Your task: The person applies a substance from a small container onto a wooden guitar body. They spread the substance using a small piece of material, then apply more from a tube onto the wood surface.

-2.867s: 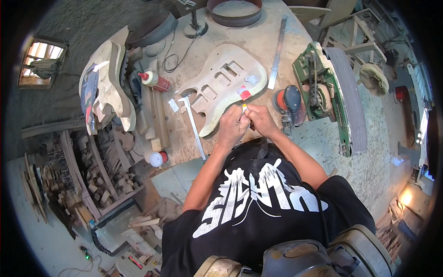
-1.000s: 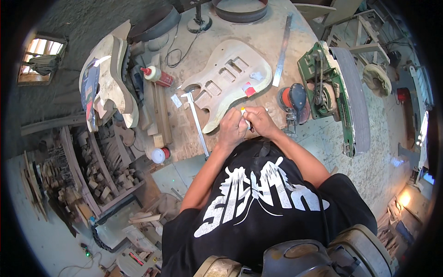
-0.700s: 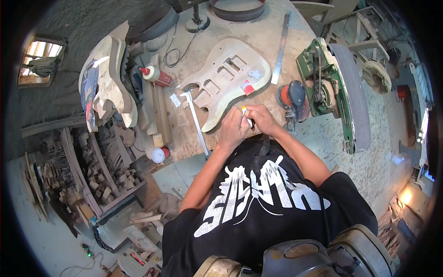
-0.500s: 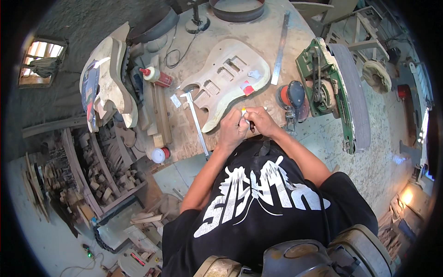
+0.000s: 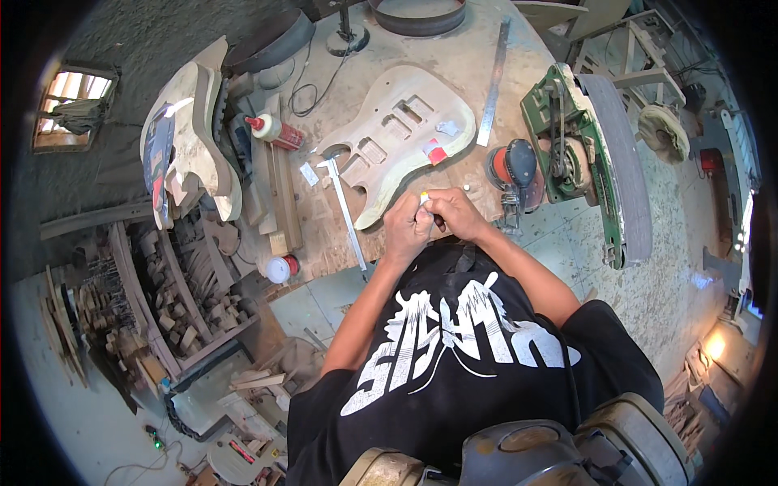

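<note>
Both hands meet close together at the near edge of the workbench, just below an unfinished wooden electric guitar body (image 5: 397, 121). My left hand (image 5: 408, 228) is closed around a small white tube with a yellow tip (image 5: 424, 198). My right hand (image 5: 459, 214) is closed against the same tube, its fingers bent over it; most of the tube is hidden. A tiny pale cap-like piece (image 5: 467, 188) lies on the bench beyond my right hand. Left of the hands, a metal caliper (image 5: 344, 206) leans across the bench edge. Red and pale patches mark the body's edge.
A red-and-white glue bottle (image 5: 275, 132) lies left, with a stack of guitar bodies (image 5: 190, 138) beyond it. A steel ruler (image 5: 493, 85) lies at the right. Near it stand a black-and-orange sander (image 5: 519, 162) and a green belt sander (image 5: 559, 138). A white-lidded jar (image 5: 279, 270) sits at the left edge.
My hands have shifted very slightly left, with the tube still between them. The tiny pale piece, partly behind my right fingers before, now shows apart from them.
</note>
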Action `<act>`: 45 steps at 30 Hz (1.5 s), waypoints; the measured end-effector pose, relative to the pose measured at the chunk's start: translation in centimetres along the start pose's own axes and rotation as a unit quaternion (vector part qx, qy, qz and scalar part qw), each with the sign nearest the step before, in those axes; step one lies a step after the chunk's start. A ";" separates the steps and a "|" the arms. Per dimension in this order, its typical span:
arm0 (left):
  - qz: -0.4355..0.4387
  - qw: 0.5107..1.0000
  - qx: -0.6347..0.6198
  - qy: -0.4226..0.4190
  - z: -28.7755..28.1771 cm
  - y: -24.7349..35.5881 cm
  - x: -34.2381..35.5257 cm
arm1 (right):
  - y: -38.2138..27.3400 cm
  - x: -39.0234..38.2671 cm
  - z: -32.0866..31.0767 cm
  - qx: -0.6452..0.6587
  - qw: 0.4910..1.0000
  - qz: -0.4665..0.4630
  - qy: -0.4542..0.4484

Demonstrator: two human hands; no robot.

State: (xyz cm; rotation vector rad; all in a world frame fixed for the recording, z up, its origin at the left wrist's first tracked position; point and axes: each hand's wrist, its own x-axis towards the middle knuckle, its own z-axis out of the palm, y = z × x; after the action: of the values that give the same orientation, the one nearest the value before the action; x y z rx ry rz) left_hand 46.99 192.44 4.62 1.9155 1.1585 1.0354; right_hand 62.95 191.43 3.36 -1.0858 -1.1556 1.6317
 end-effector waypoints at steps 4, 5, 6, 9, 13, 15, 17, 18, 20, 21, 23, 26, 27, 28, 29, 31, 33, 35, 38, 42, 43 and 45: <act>0.021 1.000 0.003 0.010 -0.1 -0.1 0.0 | -1.0 -0.2 0.3 -0.022 1.000 -0.011 0.000; 0.014 1.000 -0.003 0.010 -0.2 0.0 0.0 | -1.1 -0.3 0.3 -0.022 1.000 -0.014 0.002; 0.014 1.000 -0.003 0.010 -0.2 0.1 0.0 | -1.0 -0.2 0.0 -0.022 1.000 -0.014 0.002; -0.011 1.000 -0.004 0.006 -0.4 0.2 -0.2 | -0.1 0.5 -1.9 -0.018 0.998 -0.032 -0.057; -0.020 0.999 0.019 0.016 -0.9 0.0 -0.3 | 4.8 3.4 -5.5 -0.054 0.976 0.070 0.197; -0.023 0.999 0.013 0.020 -1.0 0.0 -0.2 | 6.7 5.1 -6.6 -0.102 0.952 0.095 0.271; -0.025 0.999 0.032 0.012 -1.2 -0.3 -0.2 | 7.4 6.2 -6.8 -0.259 0.909 0.087 0.315; -0.024 0.999 0.032 0.012 -1.3 -0.3 -0.3 | 7.8 6.7 -6.7 -0.258 0.909 0.087 0.316; -0.034 0.998 0.045 0.015 -1.4 -0.2 -0.3 | 8.1 7.6 -6.3 -0.348 0.879 0.049 0.322; -0.034 0.998 0.045 0.016 -1.4 -0.3 -0.3 | 8.2 7.9 -6.0 -0.348 0.879 0.048 0.322; -0.016 0.999 0.045 0.027 -1.4 -0.4 -0.2 | 8.2 8.4 -5.5 -0.421 0.846 0.054 0.322; -0.011 0.999 0.041 0.033 -1.3 -0.4 0.0 | 7.9 9.0 -5.1 -0.448 0.839 0.087 0.296; -0.013 0.998 0.043 0.034 -1.4 -0.4 0.0 | 7.8 9.2 -5.0 -0.448 0.840 0.086 0.294; -0.010 0.998 0.045 0.033 -1.4 -0.5 0.1 | 7.7 9.3 -4.9 -0.449 0.837 0.094 0.298; -0.009 0.998 0.047 0.031 -1.6 -0.4 0.2 | 7.5 9.3 -4.7 -0.451 0.834 0.103 0.302; 0.003 0.998 0.053 0.032 -1.9 -0.3 0.4 | 7.0 9.4 -4.4 -0.464 0.825 0.097 0.307; 0.018 0.998 0.057 0.032 -1.9 -0.3 0.6 | 7.0 9.3 -4.6 -0.478 0.815 0.090 0.315; 0.047 0.996 0.072 0.022 -2.1 -0.5 0.7 | 6.6 9.1 -5.2 -0.446 0.849 0.043 0.281; 0.052 0.995 0.081 0.015 -2.6 -0.6 0.8 | 4.2 8.0 -5.8 -0.363 0.900 0.032 0.239; 0.082 0.991 0.108 0.005 -3.4 -1.5 0.7 | -2.9 4.4 -4.9 0.005 0.993 0.033 0.109; 0.088 0.989 0.122 -0.003 -3.6 -1.6 0.8 | -4.5 3.5 -4.5 0.007 0.993 0.035 0.108; 0.100 0.986 0.133 -0.014 -3.8 -1.6 1.1 | -7.2 2.2 -3.9 0.027 0.996 0.069 0.047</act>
State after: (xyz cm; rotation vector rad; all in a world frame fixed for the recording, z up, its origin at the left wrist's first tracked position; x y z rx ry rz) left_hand 43.35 194.57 5.43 2.2871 1.1544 0.9925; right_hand 67.13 196.04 9.11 -1.2165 -0.9880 1.6891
